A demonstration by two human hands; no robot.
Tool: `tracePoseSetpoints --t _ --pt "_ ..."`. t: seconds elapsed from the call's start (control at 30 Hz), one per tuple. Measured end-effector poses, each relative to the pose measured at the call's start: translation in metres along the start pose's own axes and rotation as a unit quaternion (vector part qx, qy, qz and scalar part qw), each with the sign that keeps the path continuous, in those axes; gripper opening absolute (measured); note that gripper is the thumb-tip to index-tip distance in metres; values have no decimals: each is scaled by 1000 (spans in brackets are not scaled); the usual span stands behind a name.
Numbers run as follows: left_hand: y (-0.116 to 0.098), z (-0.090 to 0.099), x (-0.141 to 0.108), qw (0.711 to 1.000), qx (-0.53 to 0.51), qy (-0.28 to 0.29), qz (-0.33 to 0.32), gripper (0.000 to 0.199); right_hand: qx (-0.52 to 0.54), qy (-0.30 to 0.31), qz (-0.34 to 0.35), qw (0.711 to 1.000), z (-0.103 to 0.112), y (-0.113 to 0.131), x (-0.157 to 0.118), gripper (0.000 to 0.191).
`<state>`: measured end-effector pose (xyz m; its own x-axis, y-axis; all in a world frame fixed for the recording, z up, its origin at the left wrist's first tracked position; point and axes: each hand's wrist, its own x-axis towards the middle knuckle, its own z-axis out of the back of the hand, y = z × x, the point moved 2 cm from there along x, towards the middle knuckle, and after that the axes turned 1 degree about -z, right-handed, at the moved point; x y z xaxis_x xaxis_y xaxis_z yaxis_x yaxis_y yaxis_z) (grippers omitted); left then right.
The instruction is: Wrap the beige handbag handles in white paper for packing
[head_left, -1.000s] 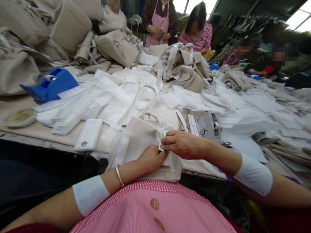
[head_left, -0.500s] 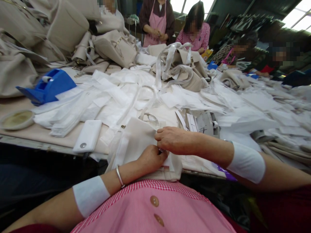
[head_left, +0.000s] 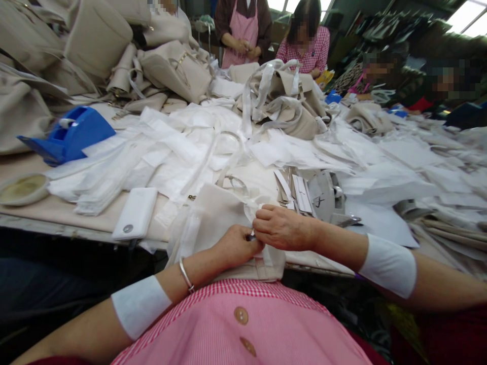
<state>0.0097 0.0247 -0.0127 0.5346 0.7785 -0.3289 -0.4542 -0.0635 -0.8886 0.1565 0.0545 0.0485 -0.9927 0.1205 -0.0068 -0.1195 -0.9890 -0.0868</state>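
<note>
A pale beige bag (head_left: 216, 213) with clear plastic and white sheets about it lies at the table's front edge, against my apron. My left hand (head_left: 236, 247) is closed at the bag's right side, with a small dark shiny piece showing at its fingertips; what that piece is I cannot make out. Touching it from the right, my right hand (head_left: 279, 227) has its fingers curled together beside translucent white wrapping (head_left: 253, 207). Whatever the right fingers pinch is hidden. A thin strap loops up behind the bag.
A white phone-like device (head_left: 135, 214), a round dish (head_left: 23, 188) and a blue tape dispenser (head_left: 72, 134) are on the left. A grey dispenser (head_left: 323, 195) and metal scissors-like tool (head_left: 347, 220) lie right. Beige bags and white sheets pile behind; several people work across the table.
My right hand has moved slightly right and down, and translucent wrapping now shows above it. The metal tool beside the grey dispenser has come into view. My left hand has barely moved.
</note>
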Motion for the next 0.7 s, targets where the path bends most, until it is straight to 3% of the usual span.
tracePoseSetpoints --t 0.23,0.5,0.6,0.63,0.7 --pt "0 0 0 996 -73 42 -7 25 76 -59 -52 994 -22 7 -31 19" --pt "6 3 3 990 -105 89 23 51 123 -223 -138 957 -42 24 -44 32" --pt "5 3 2 990 -99 100 5 54 210 -308 -258 891 -40 34 -47 27" --pt "5 3 2 990 -97 102 4 54 247 -330 -328 850 -40 37 -48 24" --pt "4 3 1 991 -91 99 9 54 349 -320 -479 739 -44 42 -49 19"
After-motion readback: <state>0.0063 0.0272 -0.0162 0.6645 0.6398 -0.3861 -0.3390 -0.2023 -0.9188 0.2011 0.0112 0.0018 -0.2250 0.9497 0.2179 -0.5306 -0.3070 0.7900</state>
